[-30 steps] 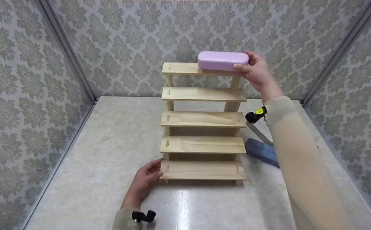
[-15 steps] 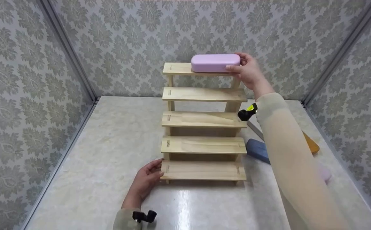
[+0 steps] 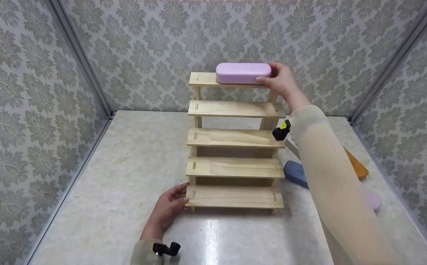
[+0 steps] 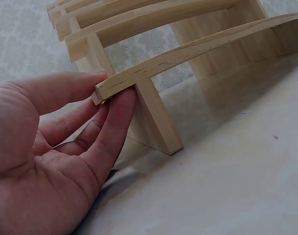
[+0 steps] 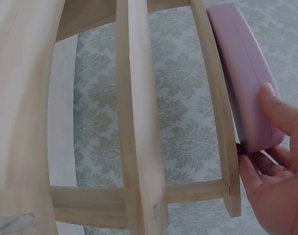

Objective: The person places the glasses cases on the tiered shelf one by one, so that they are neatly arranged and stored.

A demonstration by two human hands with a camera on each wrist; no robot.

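Note:
A wooden stepped shelf (image 3: pixel 235 138) with several tiers stands mid-table. On its top tier, in the head view, sits a lilac glasses case (image 3: pixel 241 73), lying lengthwise along the board. My right hand (image 3: pixel 285 82) grips the case's right end, thumb on the front and fingers behind. The right wrist view shows the case (image 5: pixel 244 73) against the top board, with the hand (image 5: pixel 281 166) at its near end. Down at the lowest tier, my left hand (image 3: pixel 169 204) pinches the left edge. In the left wrist view, the thumb is above the board (image 4: pixel 134 73) and fingers are underneath.
Right of the shelf lie a blue case (image 3: pixel 296 173), an orange-brown case (image 3: pixel 356 163) and a pink item (image 3: pixel 373 198), all partly hidden by my right sleeve (image 3: pixel 331 165). Patterned walls (image 3: pixel 143 55) enclose the table (image 3: pixel 125 165) behind and at both sides.
The right hand has slid the glasses case leftward along the top tier and slightly lower. More of the orange-brown case and pink item shows now. My left hand stays at the lowest tier.

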